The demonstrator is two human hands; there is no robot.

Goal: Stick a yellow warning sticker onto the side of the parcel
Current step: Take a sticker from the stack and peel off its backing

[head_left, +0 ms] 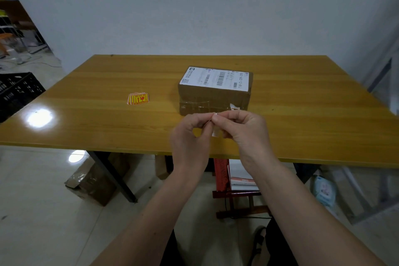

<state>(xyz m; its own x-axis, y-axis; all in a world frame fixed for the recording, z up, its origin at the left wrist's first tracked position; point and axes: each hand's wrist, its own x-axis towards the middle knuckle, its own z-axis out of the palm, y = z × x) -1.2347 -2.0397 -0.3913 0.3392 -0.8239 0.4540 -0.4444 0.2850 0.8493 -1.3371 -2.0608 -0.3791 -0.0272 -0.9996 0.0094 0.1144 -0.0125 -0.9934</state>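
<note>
sticker: small pale slip [215,132] pinched between both hands, above near table edge; only white side shows, so prob. the backing paper faces cam. Yellow face not visible here, can't confirm.
left hand: [190,136] thumb + forefinger closed on slip's left/top edge.
right hand: [244,129] fingers closed narrow on the top right corner; looks like a peel grip (my read).
parcel: brown box [214,90] w/ white shipping label on top, on the table [108,84], just far of the hands, centre-right.
key relation: parcel's near side wall faces the hands straight on, directly beyond the fingertips; box's long axis runs left-right. Right hand slightly nearer that wall.
near wall: taped, w/ a small white scrap at its lower right.
spare stickers: yellow/red stack [138,98] left of parcel, well apart from it.
step: prob. separating sticker from backing; nothing stuck on yet.
</note>
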